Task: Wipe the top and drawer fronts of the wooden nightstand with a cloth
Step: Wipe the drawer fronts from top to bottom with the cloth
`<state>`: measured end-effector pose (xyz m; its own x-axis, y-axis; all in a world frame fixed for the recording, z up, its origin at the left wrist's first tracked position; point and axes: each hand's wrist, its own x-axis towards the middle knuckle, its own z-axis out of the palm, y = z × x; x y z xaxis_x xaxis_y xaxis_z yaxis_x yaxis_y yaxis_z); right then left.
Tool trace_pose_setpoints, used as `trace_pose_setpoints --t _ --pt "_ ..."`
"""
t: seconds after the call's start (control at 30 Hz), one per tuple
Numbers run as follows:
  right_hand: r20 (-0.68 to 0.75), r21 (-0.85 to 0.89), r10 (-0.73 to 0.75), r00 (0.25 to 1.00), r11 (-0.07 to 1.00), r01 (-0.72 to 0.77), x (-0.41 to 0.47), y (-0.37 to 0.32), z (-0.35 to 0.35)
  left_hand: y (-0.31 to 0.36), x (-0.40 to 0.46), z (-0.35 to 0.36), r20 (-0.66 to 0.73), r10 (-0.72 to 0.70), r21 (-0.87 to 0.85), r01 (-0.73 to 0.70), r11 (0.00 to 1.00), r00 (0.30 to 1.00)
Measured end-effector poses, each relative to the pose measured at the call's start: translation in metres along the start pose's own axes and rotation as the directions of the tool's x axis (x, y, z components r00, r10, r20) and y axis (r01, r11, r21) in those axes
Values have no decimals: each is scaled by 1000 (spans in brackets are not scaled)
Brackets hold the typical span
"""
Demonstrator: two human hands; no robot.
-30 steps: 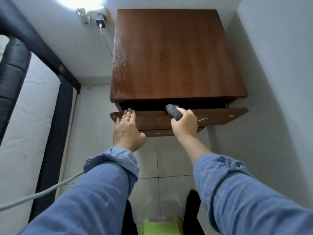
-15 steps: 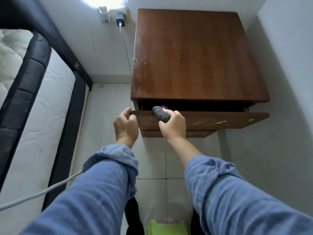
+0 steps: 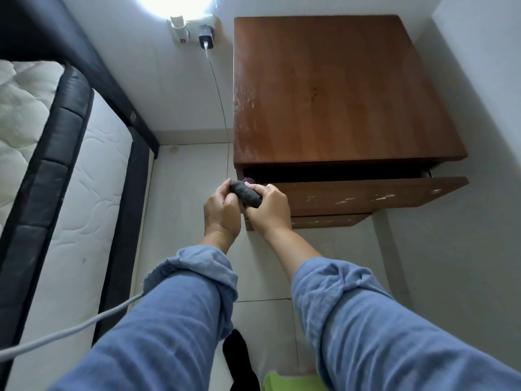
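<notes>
Both hands meet at left corner of open top drawer [image 3: 366, 194]. Right hand [image 3: 269, 208] grips rolled grey cloth [image 3: 245, 193], fingers curled round it. Left hand [image 3: 222, 211] pinches cloth's far end, thumb and fingers closed on it. Cloth sits between both grips, against drawer front edge. Wooden nightstand [image 3: 332, 91] stretches beyond and right of grip. Lower drawer front [image 3: 327, 221] just below grip. Mattress [image 3: 84, 193] well left. Charger cable [image 3: 220, 94] hangs beyond grip.

Nightstand [image 3: 332, 91] reddish-brown wood, pale scuffs along left edge. Cloth [image 3: 245, 194] dark grey. Sleeves [image 3: 180, 320] blue. Mattress [image 3: 25, 103] white, quilted, black border.
</notes>
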<state>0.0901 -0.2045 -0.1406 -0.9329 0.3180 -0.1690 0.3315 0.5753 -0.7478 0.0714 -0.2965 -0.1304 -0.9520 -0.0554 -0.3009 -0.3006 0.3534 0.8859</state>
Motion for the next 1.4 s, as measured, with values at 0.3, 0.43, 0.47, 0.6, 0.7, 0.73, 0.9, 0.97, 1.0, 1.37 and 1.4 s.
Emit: trace_pose_setpoints --t 0.3,0.43,0.47,0.6,0.7,0.73,0.9,0.97,1.0,1.37,1.4 --pt "-171 14 -48 984 999 51 -23 33 -34 1 -12 8 176 234 421 -288 860 956" --pt "-398 58 25 917 998 -2 -30 63 -69 6 -27 39 305 401 498 -504 706 864" --pt "-455 66 42 889 998 -14 -30 71 -79 8 -30 48 337 427 506 -544 669 839" --pt "-651 107 100 753 993 -40 -31 114 -122 12 -45 94 453 507 526 -679 512 734" --pt "-727 188 209 654 977 -103 -26 148 -144 6 -53 124 508 538 550 -734 399 673" --pt "-743 220 242 624 969 -113 -23 160 -151 4 -53 135 511 543 565 -736 373 667" --pt "-798 186 196 570 980 -77 11 216 -178 -13 -44 180 458 613 645 -715 270 644" --pt "-799 115 112 591 993 -34 25 232 -178 -22 -38 191 407 671 682 -695 230 620" --pt "-805 70 67 589 997 -19 31 240 -175 -28 -34 197 379 702 698 -684 211 603" --pt "-871 -280 -280 404 958 59 103 290 -148 -56 43 259 224 891 794 -605 68 395" --pt "-880 -288 -293 374 955 72 108 292 -145 -60 48 264 212 906 793 -606 60 367"
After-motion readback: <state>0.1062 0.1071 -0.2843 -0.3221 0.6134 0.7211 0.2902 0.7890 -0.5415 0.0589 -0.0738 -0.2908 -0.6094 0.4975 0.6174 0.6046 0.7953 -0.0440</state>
